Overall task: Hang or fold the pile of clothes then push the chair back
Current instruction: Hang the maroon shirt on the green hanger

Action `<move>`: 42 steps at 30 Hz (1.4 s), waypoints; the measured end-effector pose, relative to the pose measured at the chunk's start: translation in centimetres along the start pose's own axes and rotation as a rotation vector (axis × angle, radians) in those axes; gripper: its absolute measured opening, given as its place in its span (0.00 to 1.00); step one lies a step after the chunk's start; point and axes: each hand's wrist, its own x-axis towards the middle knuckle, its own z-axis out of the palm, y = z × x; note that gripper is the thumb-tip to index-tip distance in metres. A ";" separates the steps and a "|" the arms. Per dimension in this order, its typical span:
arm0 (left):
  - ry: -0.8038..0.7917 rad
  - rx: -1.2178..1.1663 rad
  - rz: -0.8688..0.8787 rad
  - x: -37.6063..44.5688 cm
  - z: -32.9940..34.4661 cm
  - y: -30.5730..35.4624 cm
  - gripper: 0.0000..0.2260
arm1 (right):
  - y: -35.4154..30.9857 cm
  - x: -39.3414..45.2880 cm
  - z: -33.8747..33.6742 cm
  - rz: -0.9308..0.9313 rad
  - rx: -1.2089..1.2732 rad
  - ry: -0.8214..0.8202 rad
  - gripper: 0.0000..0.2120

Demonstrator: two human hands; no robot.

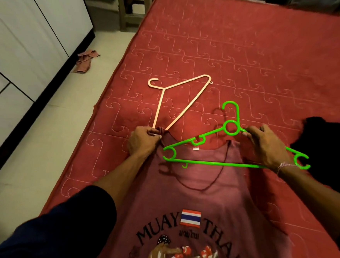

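Left hand (143, 142) pinches the tank top (196, 201) strap; right hand (264, 147) grips the green hanger (230, 127) — open red mattress (250, 54) beyond, upper frame.

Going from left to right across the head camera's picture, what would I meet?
White cupboard → crumpled cloth on the floor → pink hanger → green hanger → black garment.

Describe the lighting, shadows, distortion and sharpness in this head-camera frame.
Head view: dim, warm indoor light; the green hanger casts a soft shadow onto the tank top; wide-angle bending curves the mattress edge and the cabinet lines; the black garment loses all detail; the near sleeve looks soft; no glare shows.
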 end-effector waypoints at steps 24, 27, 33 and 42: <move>-0.285 -0.564 -0.186 0.7 -2.0 0.5 0.04 | -8.8 -0.1 5.6 0.059 0.235 0.021 0.15; -0.275 -0.579 -0.179 0.8 -2.6 0.1 0.05 | -10.2 -0.1 5.9 0.033 0.248 0.024 0.16; -0.196 -0.536 -0.169 0.8 -3.3 -0.1 0.10 | -11.6 0.0 5.6 -0.003 0.249 0.076 0.16; -0.233 -0.418 -0.007 0.1 -4.0 -0.7 0.14 | -12.0 -0.2 5.0 -0.021 0.267 0.106 0.15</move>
